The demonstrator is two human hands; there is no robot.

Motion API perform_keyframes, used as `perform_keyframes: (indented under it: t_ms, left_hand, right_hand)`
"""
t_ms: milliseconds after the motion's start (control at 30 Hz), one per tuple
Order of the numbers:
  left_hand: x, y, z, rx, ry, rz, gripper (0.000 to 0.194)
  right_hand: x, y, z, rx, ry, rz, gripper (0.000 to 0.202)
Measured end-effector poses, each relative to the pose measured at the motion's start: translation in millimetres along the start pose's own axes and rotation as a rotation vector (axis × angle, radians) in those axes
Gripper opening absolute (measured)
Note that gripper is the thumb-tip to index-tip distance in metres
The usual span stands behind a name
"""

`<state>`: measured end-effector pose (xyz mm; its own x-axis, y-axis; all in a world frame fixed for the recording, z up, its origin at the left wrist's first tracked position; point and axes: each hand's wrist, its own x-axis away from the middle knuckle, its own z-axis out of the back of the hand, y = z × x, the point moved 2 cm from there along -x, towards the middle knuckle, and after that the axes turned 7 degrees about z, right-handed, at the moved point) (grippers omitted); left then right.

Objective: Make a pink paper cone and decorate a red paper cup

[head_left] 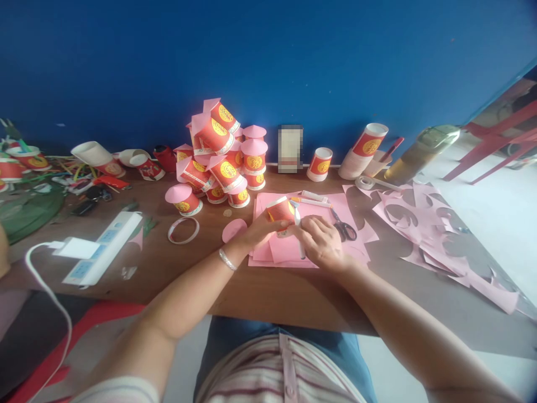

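Above the pink paper sheets (260, 254), my left hand (262, 232) is closed around a red paper cup (280, 210) with a yellow emblem, held tilted. My right hand (321, 240) is beside it, its fingers bent and pressed together at the cup's right side. A slim white and blue object (298, 224) stands between the fingers of my right hand and the cup; its lower end shows below the fingers. Dark-handled scissors (344, 228) lie just right of my right hand. A pink paper disc (234, 230) is left of the sheets.
Red cups with pink cone tops (224, 173) are piled at the back. A tape roll (183, 230) and power strip (103, 249) lie left. Pink paper scraps (444, 240), a single cup (320, 164) and a bottle (422, 154) are right. A blue wall stands behind.
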<state>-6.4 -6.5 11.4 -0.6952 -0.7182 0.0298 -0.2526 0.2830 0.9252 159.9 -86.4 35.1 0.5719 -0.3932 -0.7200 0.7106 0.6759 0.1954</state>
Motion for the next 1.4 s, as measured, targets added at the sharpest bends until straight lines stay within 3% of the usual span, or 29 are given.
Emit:
perform_keyframes:
  t_ms: [133,267,400,600,867,1067,1233,1400]
  left_hand:
    - [-1.3,5.9,-2.2,0.081,-0.048,0.02,0.024]
    - [-1.6,7.7,0.9,0.175,0.01,0.026,0.044]
    - [0.4,1.7,3.9,0.16,0.013,0.059,0.046]
    - [3.0,-0.1,0.0,0.061,0.039,0.097,0.042]
    - [1.1,4.3,0.8,0.047,0.029,0.092,0.035]
    - [4.2,1.1,4.0,0.004,0.045,0.095,0.05]
    - [5.2,-1.1,6.2,-0.08,0.067,0.121,0.068]
    - [3.6,-3.0,8.0,-0.098,0.047,0.111,0.063]
  right_hand:
    - [3.3,5.0,-5.6,-0.069,0.099,-0.168,0.035]
    - [7.9,15.4,-11.5,-0.153,0.144,-0.294,0.026]
    - [6.2,13.0,-7.6,-0.075,0.122,-0.173,0.031]
    - [1.3,-1.0,-3.4,0.018,-0.041,0.071,0.033]
    - [-1.3,3.5,3.2,-0.165,0.1,-0.181,0.037]
    - [-9.0,-0.4,14.2,-0.248,0.147,-0.128,0.047]
    - [-9.8,-2.5,14.2,-0.27,0.121,-0.108,0.041]
    - [-9.8,-4.2,15.0,-0.276,0.155,-0.139,0.034]
